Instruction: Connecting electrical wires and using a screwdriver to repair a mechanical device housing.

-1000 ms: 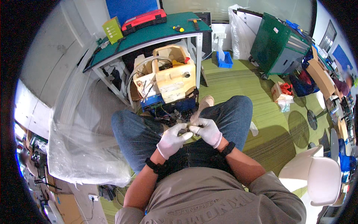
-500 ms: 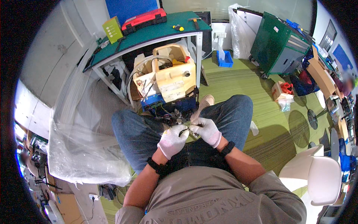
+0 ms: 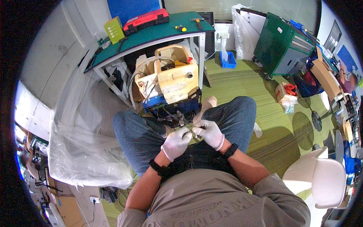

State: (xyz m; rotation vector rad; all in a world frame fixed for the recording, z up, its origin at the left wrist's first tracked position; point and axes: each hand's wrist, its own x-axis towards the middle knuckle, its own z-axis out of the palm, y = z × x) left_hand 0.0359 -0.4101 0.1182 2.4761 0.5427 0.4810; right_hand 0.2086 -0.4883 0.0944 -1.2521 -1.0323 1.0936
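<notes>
My left hand [image 3: 176, 145] and my right hand [image 3: 210, 135], both in white gloves, meet fingertip to fingertip over the gap between my knees. The fingers of each are pinched together. A small dark piece [image 3: 197, 136] shows at the right fingertips, too small to name. Whatever the left fingers grip is hidden. Just beyond my hands, loose wires and metal fittings [image 3: 180, 118] hang at the low front of a machine. That machine has a cream plastic housing [image 3: 177, 85] with open compartments, a grey hose and a blue base [image 3: 155, 102].
A green-topped workbench [image 3: 162, 28] stands behind the machine, bearing a red toolbox [image 3: 146, 20], a green box and a hammer [image 3: 197, 23]. Bubble-wrapped goods [image 3: 85, 162] lie left. A green tool cabinet [image 3: 281, 43], blue bin [image 3: 228, 60] and white chair [image 3: 328, 181] are right.
My left hand has shifted slightly to the right, its fingertips tilting a little. The right hand stays nearly in place. At the far right edge, a distant person has moved.
</notes>
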